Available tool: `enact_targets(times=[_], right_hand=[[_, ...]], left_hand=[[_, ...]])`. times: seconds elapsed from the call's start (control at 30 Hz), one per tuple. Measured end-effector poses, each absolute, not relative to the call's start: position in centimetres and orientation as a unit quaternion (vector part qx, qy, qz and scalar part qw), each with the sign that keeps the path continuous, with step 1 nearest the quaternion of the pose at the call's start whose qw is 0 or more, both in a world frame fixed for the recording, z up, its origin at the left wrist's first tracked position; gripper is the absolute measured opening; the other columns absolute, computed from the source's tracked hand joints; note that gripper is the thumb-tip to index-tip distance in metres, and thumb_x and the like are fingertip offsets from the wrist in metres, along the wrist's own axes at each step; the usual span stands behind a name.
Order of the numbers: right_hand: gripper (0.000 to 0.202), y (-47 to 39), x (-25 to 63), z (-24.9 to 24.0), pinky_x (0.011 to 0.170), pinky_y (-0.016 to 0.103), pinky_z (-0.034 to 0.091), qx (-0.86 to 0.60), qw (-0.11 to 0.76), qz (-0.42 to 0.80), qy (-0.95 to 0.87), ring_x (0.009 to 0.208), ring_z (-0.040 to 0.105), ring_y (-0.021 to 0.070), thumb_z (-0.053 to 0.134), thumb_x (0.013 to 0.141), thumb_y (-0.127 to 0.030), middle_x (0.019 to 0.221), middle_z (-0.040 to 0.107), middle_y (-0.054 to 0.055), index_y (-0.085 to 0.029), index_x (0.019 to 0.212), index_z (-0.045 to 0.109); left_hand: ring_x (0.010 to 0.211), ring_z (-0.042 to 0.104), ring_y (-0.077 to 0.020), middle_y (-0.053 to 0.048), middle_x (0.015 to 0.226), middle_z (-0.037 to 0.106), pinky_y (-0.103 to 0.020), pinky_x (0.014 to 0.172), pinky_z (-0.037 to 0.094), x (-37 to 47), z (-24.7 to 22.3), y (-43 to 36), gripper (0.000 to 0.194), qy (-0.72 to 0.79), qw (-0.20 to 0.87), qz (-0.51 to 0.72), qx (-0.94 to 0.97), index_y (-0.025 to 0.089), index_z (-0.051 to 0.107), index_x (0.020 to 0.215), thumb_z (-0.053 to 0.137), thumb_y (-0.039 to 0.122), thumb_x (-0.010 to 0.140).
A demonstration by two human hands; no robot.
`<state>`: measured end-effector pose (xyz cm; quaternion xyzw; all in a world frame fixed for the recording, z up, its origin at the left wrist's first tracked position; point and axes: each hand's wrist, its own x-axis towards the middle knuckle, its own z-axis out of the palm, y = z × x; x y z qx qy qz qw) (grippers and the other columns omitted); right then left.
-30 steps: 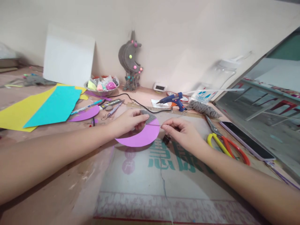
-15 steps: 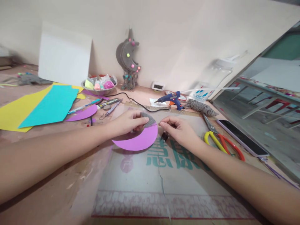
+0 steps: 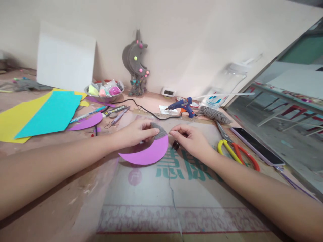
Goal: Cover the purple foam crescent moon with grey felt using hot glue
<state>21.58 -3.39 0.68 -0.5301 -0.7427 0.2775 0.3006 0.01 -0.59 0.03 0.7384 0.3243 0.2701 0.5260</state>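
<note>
My left hand (image 3: pixel 142 133) pinches the upper end of a purple paper crescent (image 3: pixel 148 153), where grey yarn (image 3: pixel 160 131) is wrapped round it. The rest of the crescent is bare purple and curves down and to the left over the printed sheet. Just right of the wrapped end, my right hand (image 3: pixel 185 136) is closed, thumb against fingertips; whatever it pinches is too thin to make out. A small dark object (image 3: pixel 176 145) shows below its fingers.
Behind are a blue glue gun (image 3: pixel 183 107), a grey yarn bundle (image 3: pixel 214 115) and a bowl of clay packets (image 3: pixel 104 94). Scissors (image 3: pixel 234 151) and a phone (image 3: pixel 257 146) lie right. Turquoise paper (image 3: pixel 51 114) lies left. A decorated grey moon (image 3: pixel 136 58) leans on the wall.
The whole view has shifted slightly. Both hands keep nearly the same pose beside the crescent; a faint strand between them no longer shows clearly.
</note>
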Motion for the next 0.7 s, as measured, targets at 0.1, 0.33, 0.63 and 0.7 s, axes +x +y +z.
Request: enact_targets(times=[0.1, 0.33, 0.63, 0.7], right_hand=[[0.024, -3.37, 21.59, 0.7, 0.055, 0.026, 0.044, -0.532, 0.297, 0.273, -0.745, 0.057, 0.056, 0.0131, 0.053, 0.083, -0.04, 0.067, 0.061, 0.0, -0.019, 0.079, 0.061], [0.022, -3.29, 21.62, 0.78, 0.056, 0.025, 0.043, -0.528, 0.297, 0.255, -0.754, 0.059, 0.055, 0.0132, 0.052, 0.083, -0.039, 0.068, 0.061, 0.0, -0.019, 0.078, 0.061], [0.024, -3.19, 21.79, 0.54, 0.052, 0.024, 0.042, -0.532, 0.3, 0.283, -0.74, 0.057, 0.056, 0.0132, 0.053, 0.083, -0.041, 0.064, 0.058, -0.001, -0.018, 0.08, 0.059], [0.023, -3.18, 21.74, 0.57, 0.052, 0.024, 0.041, -0.531, 0.304, 0.285, -0.738, 0.056, 0.056, 0.0128, 0.053, 0.083, -0.04, 0.063, 0.058, -0.001, -0.018, 0.079, 0.059]], left_hand=[[0.043, 0.043, -0.0057, 0.004, 0.052, 0.048, -0.019, 0.043, 0.034, 0.02, 0.25, -0.77, 0.028, 0.334, 0.519, 0.263, 0.741, 0.016, 0.047, 0.064, 0.048, 0.034, 0.086], [0.043, 0.044, -0.0065, 0.004, 0.053, 0.049, -0.02, 0.042, 0.033, 0.11, 0.66, -1.2, 0.028, 0.35, 0.519, 0.241, 0.742, 0.017, 0.046, 0.065, 0.047, 0.035, 0.086], [0.045, 0.042, -0.0066, 0.005, 0.054, 0.047, -0.021, 0.045, 0.034, 0.12, 0.63, -1.45, 0.027, 0.35, 0.534, 0.234, 0.733, 0.017, 0.045, 0.068, 0.047, 0.036, 0.086], [0.045, 0.042, -0.0064, 0.005, 0.055, 0.046, -0.021, 0.046, 0.034, 0.1, 0.65, -1.51, 0.026, 0.35, 0.537, 0.233, 0.731, 0.017, 0.045, 0.068, 0.047, 0.035, 0.087]])
